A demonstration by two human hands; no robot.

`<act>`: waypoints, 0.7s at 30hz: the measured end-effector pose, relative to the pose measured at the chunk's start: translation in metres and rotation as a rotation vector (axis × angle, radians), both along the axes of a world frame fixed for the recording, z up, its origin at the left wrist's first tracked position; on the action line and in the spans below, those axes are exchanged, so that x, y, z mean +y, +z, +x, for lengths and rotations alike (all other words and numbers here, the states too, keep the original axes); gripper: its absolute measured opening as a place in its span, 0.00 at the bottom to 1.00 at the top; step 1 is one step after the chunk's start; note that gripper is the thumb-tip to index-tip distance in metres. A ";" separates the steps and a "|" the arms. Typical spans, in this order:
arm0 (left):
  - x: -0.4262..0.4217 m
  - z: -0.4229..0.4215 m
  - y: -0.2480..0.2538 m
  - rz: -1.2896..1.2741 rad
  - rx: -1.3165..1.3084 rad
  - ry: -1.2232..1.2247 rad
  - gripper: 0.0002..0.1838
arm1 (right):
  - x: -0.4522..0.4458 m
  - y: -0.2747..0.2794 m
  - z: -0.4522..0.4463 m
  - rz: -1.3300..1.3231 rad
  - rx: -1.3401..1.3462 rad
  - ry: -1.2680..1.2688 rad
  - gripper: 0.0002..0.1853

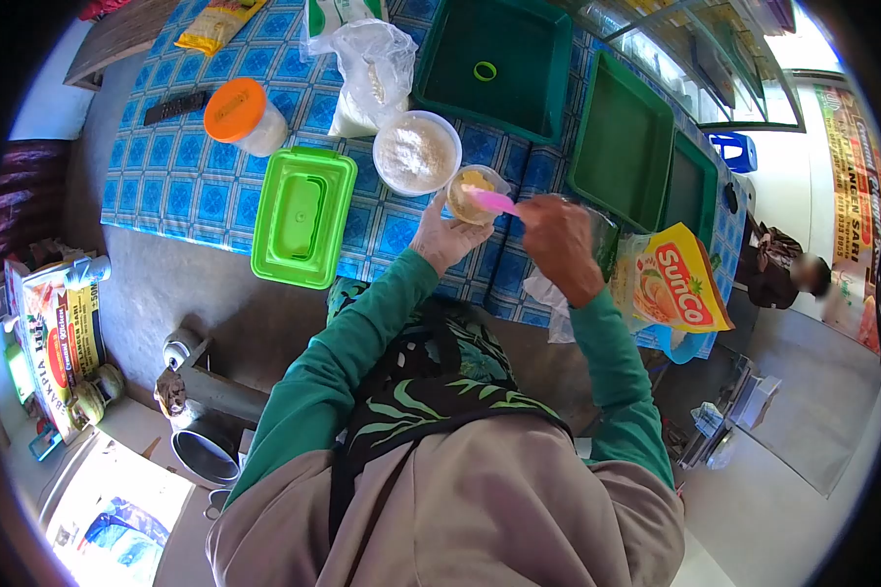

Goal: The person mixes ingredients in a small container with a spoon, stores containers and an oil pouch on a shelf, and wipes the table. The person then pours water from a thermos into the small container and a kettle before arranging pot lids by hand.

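Observation:
A small clear cup (463, 207) with a pale yellowish substance sits in my left hand (447, 238), whose fingers are wrapped round it. My right hand (561, 245) is closed on a pink spatula (491, 201), and its tip is inside the cup. Touching or just beside the cup is a white tub (417, 153) filled with white powder. Behind that tub stands an open clear plastic bag (374, 78) of white powder. To the left lies a bright green container (303, 218), and beyond it a jar with an orange lid (237, 111).
Green trays (623, 142) lie at the back and right of the blue checked tablecloth (382, 230). A yellow SunCo pouch (671, 279) is right of my right hand. A dark remote (175, 108) lies far left. Another person (781, 262) is at the far right.

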State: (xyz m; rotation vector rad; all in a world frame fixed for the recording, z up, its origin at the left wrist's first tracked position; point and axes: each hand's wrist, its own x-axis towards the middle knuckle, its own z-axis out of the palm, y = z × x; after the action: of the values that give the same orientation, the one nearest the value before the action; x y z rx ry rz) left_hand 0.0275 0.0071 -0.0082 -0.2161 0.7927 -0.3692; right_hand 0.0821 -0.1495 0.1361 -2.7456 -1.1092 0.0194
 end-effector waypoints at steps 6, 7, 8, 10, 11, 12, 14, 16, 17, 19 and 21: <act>-0.006 -0.002 -0.020 -0.076 -0.141 0.028 0.44 | 0.011 -0.069 -0.008 -0.046 -0.083 0.154 0.10; -0.006 -0.002 -0.026 -0.103 -0.197 0.043 0.44 | 0.008 -0.071 0.000 0.108 -0.120 0.225 0.11; -0.008 -0.004 -0.033 -0.103 -0.196 0.041 0.44 | 0.004 -0.074 0.002 0.261 -0.154 0.290 0.13; -0.009 -0.003 -0.023 -0.020 -0.239 0.062 0.45 | 0.013 -0.049 0.006 0.017 -0.076 0.217 0.14; -0.008 -0.002 -0.016 0.007 -0.255 0.070 0.45 | 0.021 -0.033 0.010 -0.223 0.006 0.147 0.16; 0.000 -0.005 -0.007 0.027 -0.159 -0.054 0.41 | 0.027 -0.019 0.007 -0.222 0.002 0.151 0.16; 0.017 -0.019 0.016 0.055 -0.056 -0.166 0.38 | 0.034 0.005 -0.017 0.132 -0.066 0.060 0.17; 0.034 -0.043 0.045 0.403 -0.155 -0.418 0.34 | 0.018 -0.030 -0.043 0.253 0.267 0.006 0.18; 0.045 -0.057 0.058 0.413 -0.152 -0.408 0.34 | 0.012 -0.052 -0.052 0.362 0.603 -0.056 0.19; 0.068 -0.087 0.083 1.055 -0.421 -0.493 0.27 | 0.022 -0.082 -0.067 0.599 1.036 -0.407 0.20; 0.085 -0.105 0.117 1.519 -0.309 -0.243 0.19 | 0.029 -0.113 -0.069 0.810 1.466 -0.773 0.21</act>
State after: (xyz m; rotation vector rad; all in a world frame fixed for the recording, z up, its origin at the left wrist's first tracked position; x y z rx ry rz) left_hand -0.0776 0.0923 0.1090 1.3333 0.6118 0.0498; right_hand 0.0133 -0.1203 0.0231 -1.4893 0.3175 0.9864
